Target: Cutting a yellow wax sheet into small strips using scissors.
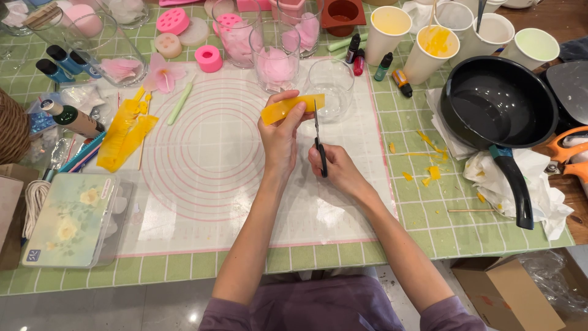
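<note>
We observe the left hand [280,136] raised over the white silicone mat [202,202], fingers closed on a yellow wax strip [291,108] held crosswise just above the knuckles. The right hand [339,173] sits just beside it, to its right and slightly nearer the body, fingers through the black handles of a pair of small scissors [318,141]. The blades point away from the body, and their tips meet the strip near its right end; we cannot tell how far the blades are parted.

Just beyond the strip stands an empty clear glass [331,87], with two glasses of pink petals [277,56] further out and to its left. Well to the left of the left hand lies a pile of yellow wax sheets [125,136], and near that a pink flower [163,74]. Well to the right of the right hand we note a black pan [497,104] resting on crumpled white paper [539,190], with yellow scraps [430,173] scattered between pan and mat. Paper cups [436,51] stand beyond the pan.
</note>
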